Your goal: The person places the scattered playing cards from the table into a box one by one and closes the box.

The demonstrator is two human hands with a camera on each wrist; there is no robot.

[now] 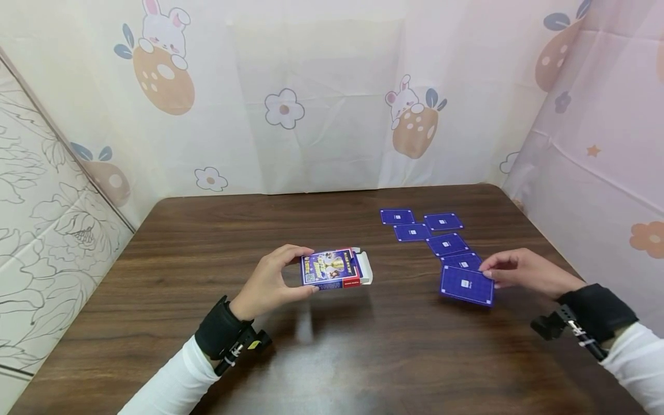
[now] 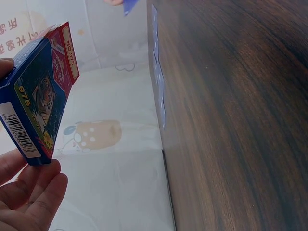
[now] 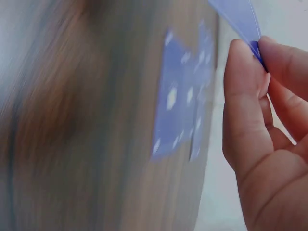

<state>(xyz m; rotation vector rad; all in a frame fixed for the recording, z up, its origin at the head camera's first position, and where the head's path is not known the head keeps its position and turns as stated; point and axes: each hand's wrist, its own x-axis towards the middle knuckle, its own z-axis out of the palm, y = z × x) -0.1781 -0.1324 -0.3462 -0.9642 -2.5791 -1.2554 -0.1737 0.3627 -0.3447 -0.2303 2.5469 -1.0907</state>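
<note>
box [image 2: 38,96] in left hand [image 1: 271,278], marked "no 975", card [image 1: 467,285] in right hand [image 1: 530,273]

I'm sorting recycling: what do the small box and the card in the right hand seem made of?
The small box looks like smooth printed cardboard, with crisp folds and a white end flap. The card seems smooth paperboard or plastic: flat blue print and little thickness show, which leaves it open.
</note>
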